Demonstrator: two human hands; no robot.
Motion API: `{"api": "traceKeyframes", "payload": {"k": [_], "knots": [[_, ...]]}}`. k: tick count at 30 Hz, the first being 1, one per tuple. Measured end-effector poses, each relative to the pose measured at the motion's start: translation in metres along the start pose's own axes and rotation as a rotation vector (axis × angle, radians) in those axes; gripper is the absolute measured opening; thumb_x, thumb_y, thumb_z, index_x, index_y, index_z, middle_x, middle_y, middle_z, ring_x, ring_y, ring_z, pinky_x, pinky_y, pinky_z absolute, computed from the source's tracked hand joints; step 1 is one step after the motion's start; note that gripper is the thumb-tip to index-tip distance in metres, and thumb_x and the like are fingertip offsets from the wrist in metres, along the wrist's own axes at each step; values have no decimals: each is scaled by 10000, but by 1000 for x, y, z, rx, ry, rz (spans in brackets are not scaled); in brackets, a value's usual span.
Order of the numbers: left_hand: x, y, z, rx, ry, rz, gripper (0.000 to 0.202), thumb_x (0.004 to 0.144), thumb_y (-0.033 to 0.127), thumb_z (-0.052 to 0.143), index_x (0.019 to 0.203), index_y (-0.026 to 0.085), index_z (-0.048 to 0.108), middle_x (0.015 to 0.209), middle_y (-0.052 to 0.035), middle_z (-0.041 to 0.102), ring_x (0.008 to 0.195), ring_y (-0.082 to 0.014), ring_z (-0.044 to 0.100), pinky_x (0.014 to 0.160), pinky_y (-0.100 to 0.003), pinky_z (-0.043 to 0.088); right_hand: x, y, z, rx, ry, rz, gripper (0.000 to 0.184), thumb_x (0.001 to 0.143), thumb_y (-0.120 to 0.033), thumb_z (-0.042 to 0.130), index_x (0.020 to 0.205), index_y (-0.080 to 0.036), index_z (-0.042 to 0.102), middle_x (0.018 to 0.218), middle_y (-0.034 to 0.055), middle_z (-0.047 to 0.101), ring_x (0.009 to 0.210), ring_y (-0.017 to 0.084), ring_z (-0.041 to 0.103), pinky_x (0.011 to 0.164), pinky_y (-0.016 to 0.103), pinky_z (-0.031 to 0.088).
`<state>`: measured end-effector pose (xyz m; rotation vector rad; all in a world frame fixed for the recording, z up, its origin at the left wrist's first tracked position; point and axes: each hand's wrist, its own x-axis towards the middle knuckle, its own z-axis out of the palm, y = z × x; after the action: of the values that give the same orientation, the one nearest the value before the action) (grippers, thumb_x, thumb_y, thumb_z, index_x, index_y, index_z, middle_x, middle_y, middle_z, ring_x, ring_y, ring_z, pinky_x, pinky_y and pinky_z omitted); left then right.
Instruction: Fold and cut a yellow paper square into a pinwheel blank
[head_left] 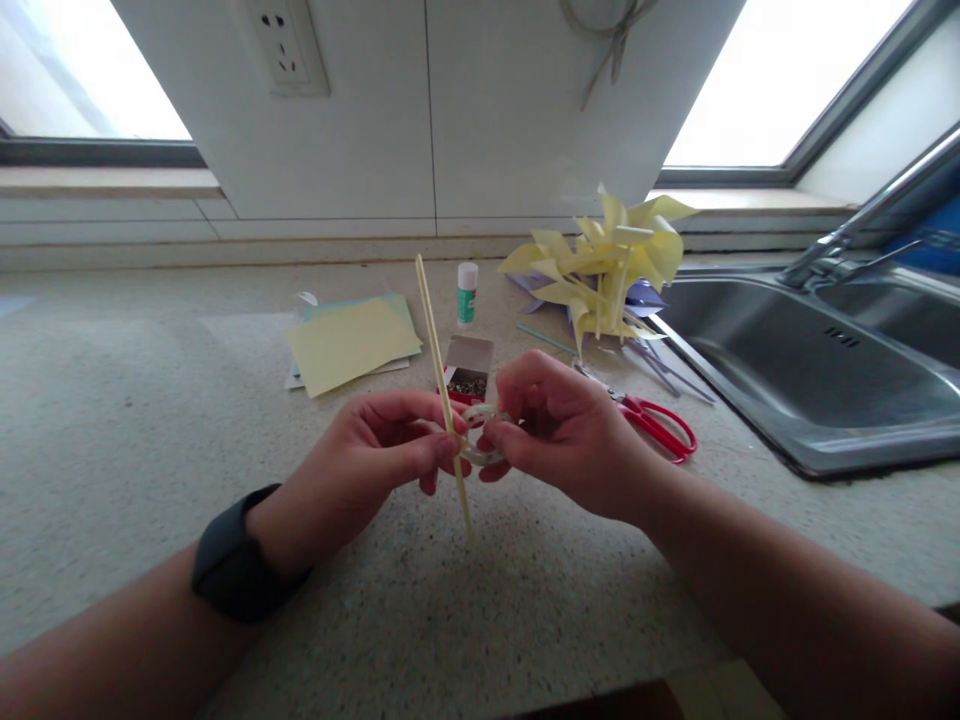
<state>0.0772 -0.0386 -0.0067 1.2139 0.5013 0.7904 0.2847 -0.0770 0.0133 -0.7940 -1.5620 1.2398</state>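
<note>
Between thumb and fingers, my left hand (390, 440) pinches a thin pale yellow paper stick (437, 355), held nearly upright and tilted a little to the left at its top. My right hand (559, 430) grips a roll of clear tape (472, 448), whose edge meets the stick at my left fingertips. Whether a strip of tape is stuck to the stick I cannot tell. Just behind the hands sits an open small box (469, 383) of metal pins. Red-handled scissors (660, 428) lie beside my right wrist, their blades partly hidden.
A glue stick (466, 295) stands behind the box. Yellow and pale green paper sheets (352, 345) are stacked at the left. Several yellow paper pinwheels (615, 260) are piled at the back right, near the steel sink (840, 370). A thin green stick (546, 339) lies before them.
</note>
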Motion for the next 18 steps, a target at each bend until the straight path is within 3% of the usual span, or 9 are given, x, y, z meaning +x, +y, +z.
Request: {"api": "traceKeyframes", "payload": {"k": [8,14,18], "knots": [[-1,-1,0,0,9,-4,103,824,209,809,923,229,792,839,-6,765,695,-78,656,542,-110,504,0,0,1,-23,59,-8,318,865,-199,711,713,-202,432,663,-70,536,609,98,682,563,215,637],[0,0,1,-5,31,1,116,812,225,818,926,224,796,813,-11,763,667,-81,644,521,-115,497,-1,1,0,-20,39,-1,249,870,-183,709,981,-230,491,682,-101,537,603,97,684,578,224,644],[-1,0,2,-4,49,5,129,800,225,825,925,218,794,817,-18,766,660,-89,643,515,-127,498,-1,3,-1,-37,11,-13,202,881,-194,698,969,-218,518,679,-92,550,619,95,682,597,221,646]]}}
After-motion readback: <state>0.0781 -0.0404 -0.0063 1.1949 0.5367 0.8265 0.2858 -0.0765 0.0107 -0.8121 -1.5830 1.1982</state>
